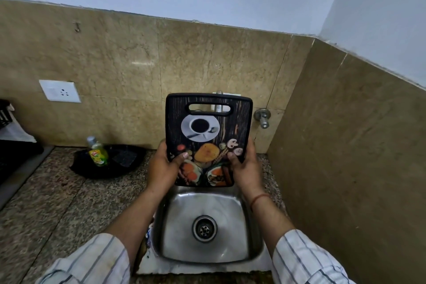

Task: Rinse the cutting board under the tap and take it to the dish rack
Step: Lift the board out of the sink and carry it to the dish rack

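Note:
A black cutting board (pixel 208 129) printed with a coffee cup and food pictures stands upright over the steel sink (pixel 170 226), handle slot at the top. My left hand (pixel 164 166) grips its lower left edge and my right hand (pixel 245 166) grips its lower right edge, thumbs on the printed face. The tap (pixel 219 106) is mostly hidden behind the board; part of its metal pipe shows through the handle slot. No water is visible. The dark dish rack (pixel 13 152) sits at the far left edge of the view.
A green dish-soap bottle (pixel 98 152) stands in a black tray (pixel 124 159) on the granite counter (pixel 57 203) left of the sink. A second wall valve (pixel 262 117) sticks out at the right. A tiled side wall (pixel 345 168) closes in on the right.

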